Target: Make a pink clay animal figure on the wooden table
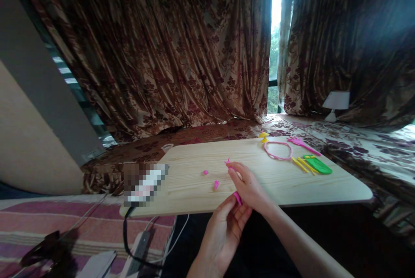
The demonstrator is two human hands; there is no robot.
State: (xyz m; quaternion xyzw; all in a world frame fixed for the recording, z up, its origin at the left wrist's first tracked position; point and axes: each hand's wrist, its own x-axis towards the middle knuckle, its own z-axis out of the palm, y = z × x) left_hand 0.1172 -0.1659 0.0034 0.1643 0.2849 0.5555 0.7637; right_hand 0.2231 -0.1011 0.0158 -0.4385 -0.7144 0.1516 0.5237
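My left hand (pixel 225 224) is palm up at the table's front edge, its fingers curled around a lump of pink modelling clay (pixel 238 198). Above and partly over it is my right hand (pixel 248 185), fingers bent together. A small, spiky piece of pink modelling clay (pixel 228 161) pokes out at the right fingertips and seems pinched there; the far side of the grip is hidden. Two more bits lie to the left on the wooden table (pixel 188 159): a small pink ball (pixel 205 172) and a longer pink piece (pixel 216 185).
At the table's right are a pink ring (pixel 266 150), a pink hand-shaped tool (pixel 303 144), yellow sticks (pixel 300 164), a green clay slab (pixel 319 165) and yellow pieces (pixel 264 136). A blurred-out object (pixel 145 185) with a black cable occupies the left end. A lamp (pixel 336 100) stands behind.
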